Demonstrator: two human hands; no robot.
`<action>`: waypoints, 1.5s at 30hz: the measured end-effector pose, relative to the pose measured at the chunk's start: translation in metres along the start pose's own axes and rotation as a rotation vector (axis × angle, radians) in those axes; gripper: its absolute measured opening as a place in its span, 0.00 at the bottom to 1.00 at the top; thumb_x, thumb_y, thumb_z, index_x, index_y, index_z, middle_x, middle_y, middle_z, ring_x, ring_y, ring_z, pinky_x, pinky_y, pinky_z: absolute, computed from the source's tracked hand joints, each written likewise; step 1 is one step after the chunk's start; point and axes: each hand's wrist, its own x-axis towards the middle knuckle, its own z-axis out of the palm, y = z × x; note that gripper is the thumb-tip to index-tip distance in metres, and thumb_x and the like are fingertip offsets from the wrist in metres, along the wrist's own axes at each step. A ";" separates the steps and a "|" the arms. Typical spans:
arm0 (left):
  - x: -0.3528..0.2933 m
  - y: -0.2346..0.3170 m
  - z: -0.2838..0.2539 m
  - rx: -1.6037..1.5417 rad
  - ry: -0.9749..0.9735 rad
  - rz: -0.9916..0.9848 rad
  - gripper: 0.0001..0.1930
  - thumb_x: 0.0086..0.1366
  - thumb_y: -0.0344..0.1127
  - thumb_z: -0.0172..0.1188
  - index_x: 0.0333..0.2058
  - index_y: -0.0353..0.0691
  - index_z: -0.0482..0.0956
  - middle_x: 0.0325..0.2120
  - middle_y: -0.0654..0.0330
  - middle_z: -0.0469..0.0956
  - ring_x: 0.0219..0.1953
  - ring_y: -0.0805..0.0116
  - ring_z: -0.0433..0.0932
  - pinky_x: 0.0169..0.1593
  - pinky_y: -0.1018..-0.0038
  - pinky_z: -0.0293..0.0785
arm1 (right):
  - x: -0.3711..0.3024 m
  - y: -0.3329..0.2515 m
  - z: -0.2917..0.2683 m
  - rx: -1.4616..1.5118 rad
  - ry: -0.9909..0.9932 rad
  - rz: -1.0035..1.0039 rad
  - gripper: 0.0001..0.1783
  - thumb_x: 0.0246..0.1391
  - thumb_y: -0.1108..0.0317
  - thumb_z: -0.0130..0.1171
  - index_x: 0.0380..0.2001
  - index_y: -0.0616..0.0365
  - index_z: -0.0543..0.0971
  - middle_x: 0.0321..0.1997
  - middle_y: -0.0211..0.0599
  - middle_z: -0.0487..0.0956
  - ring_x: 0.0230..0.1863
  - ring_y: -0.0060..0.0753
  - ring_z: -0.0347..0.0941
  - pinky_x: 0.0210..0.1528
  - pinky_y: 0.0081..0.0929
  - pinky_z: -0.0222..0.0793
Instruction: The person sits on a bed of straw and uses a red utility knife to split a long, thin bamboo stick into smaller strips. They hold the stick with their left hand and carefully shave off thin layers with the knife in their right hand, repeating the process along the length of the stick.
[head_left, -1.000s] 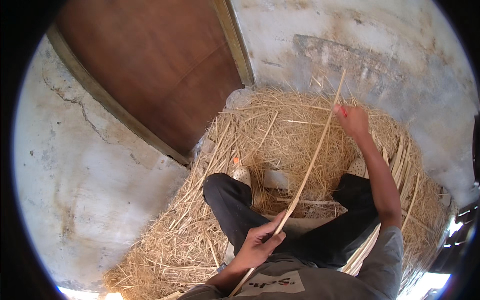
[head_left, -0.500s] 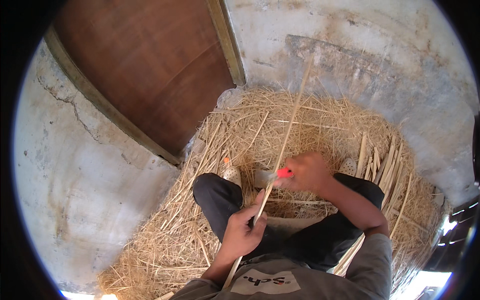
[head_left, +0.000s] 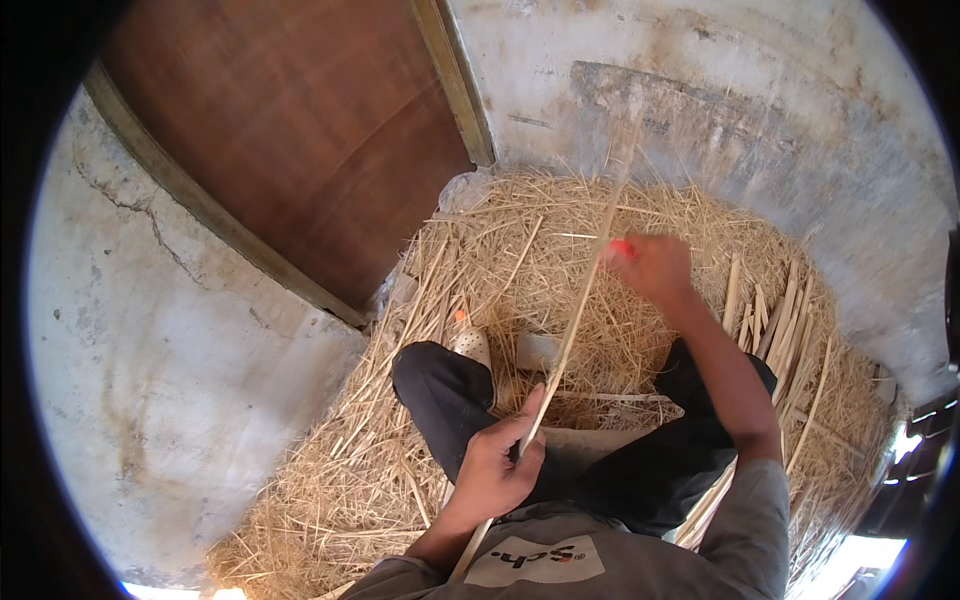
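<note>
A long, thin pale bamboo strip [head_left: 568, 352] slants from beside my waist up toward the far wall, its far end blurred. My left hand [head_left: 500, 466] is closed around its lower part, thumb lying along it. Farther up, my right hand [head_left: 655, 268] is closed on a tool with a red handle [head_left: 622, 247], right against the strip. Motion blurs that tool, and its blade cannot be made out; it looks like a small knife.
Shavings [head_left: 340, 500] cover the floor around my legs. Split bamboo pieces [head_left: 790, 310] lie at the right. A grey block [head_left: 538, 350] and a pale perforated shoe [head_left: 473, 345] sit between my knees and the far heap. Beyond are a brown door [head_left: 290, 150] and a stained wall [head_left: 720, 110].
My right hand has moved up and away along the strip with the red-handled tool. The left hand keeps its hold on the lower part, nearly in place.
</note>
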 end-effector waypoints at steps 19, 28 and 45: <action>-0.024 0.004 -0.007 0.086 -0.011 0.075 0.24 0.58 0.22 0.54 0.55 0.30 0.69 0.42 0.43 0.78 0.35 0.65 0.80 0.42 0.77 0.72 | -0.017 -0.018 -0.007 0.059 0.043 -0.155 0.25 0.56 0.44 0.53 0.16 0.52 0.77 0.09 0.38 0.69 0.11 0.36 0.67 0.17 0.37 0.63; -0.046 0.019 -0.007 0.052 -0.264 -0.174 0.23 0.59 0.18 0.52 0.55 0.28 0.69 0.52 0.45 0.74 0.46 0.68 0.76 0.49 0.77 0.69 | 0.039 0.110 -0.008 -0.025 0.119 0.457 0.41 0.57 0.30 0.37 0.18 0.58 0.78 0.13 0.43 0.71 0.20 0.43 0.70 0.26 0.42 0.65; -0.019 -0.016 0.002 -1.091 -0.082 -0.371 0.27 0.65 0.24 0.49 0.63 0.42 0.61 0.21 0.64 0.65 0.15 0.80 0.59 0.23 0.83 0.58 | -0.010 -0.006 -0.050 0.295 -0.110 0.233 0.34 0.45 0.33 0.60 0.19 0.59 0.76 0.11 0.35 0.66 0.17 0.32 0.66 0.24 0.33 0.64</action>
